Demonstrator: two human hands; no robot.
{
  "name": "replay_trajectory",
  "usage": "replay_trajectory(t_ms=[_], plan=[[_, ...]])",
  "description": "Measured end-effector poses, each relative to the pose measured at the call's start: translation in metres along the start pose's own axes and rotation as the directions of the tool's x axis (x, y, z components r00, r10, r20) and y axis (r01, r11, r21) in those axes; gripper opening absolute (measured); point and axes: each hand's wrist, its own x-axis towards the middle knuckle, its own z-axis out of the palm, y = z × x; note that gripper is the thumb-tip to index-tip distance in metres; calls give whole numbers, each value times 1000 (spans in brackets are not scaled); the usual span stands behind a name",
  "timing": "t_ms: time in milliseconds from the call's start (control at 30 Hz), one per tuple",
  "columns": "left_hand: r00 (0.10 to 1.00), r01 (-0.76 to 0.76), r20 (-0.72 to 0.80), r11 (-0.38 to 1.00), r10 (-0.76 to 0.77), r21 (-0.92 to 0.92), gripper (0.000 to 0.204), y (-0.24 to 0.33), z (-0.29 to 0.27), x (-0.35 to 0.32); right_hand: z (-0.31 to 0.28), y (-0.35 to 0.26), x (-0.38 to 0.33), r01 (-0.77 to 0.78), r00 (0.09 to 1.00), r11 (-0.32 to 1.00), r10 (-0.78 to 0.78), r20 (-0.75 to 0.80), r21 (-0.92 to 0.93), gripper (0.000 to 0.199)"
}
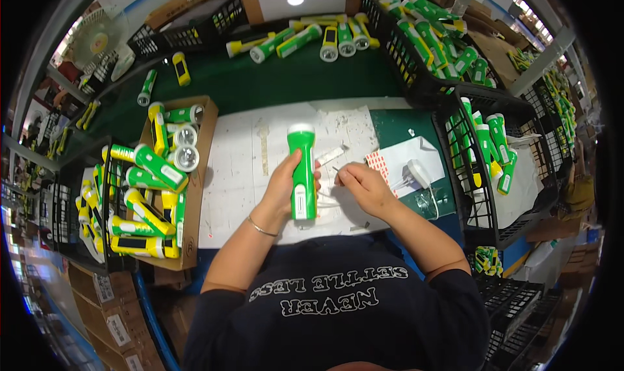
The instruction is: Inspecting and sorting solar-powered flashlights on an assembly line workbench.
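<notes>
Head view, looking straight down: the left hand (284, 187) is wrapped around a green torch (303, 171), holding it upright on its tail over the middle of the white mat (234, 176), lens end pointing away from the person. The right hand (364, 184) sits just beside it, fingertips pinched on something thin and pale near the torch body; it is too small to tell what it is, or whether it is truly gripped.

Risk here, as I read it: the torch stands tall on a narrow end, so if the left hand loosens it could tip toward the far edge of the mat. The tiny piece under the right fingers could slip and vanish among the scraps and marks on the mat. The red-and-white sticker sheet (377, 163) lies close to the right wrist, and a sleeve or forearm sweep could drag it off.

Surface next: a scuffed white mat over a green tabletop (260, 85). At the left edge a cardboard box (195, 195) holds yellow and green torches; loose ones lie along the far edge. A white plastic part (418, 171) rests at the right. Black wire baskets (468, 195) full of green torches crowd the right side and far right corner.

Room: a fan (97, 42) at the far left, shelving and cartons around, a ceiling light overhead.
</notes>
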Motion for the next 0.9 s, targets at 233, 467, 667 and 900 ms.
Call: replay_trajectory(t_ms=[233, 467, 667, 900], plan=[[976, -216, 54, 939, 209, 268, 32, 7, 19, -12, 12, -36, 7, 340, 900, 693, -435, 7, -635, 10], [923, -382, 149, 809, 354, 447, 45, -7, 1, -2, 20, -34, 8, 507, 831, 629, -540, 138, -589, 16], [959, -276, 33, 896, 283, 348, 48, 11, -4, -3, 33, -39, -24, 725, 685, 641, -631, 365, -252, 30], [956, -269, 172, 947, 240, 177, 29, 3, 7, -9, 32, -27, 21, 105, 991, 992, -110, -75, -73, 40]])
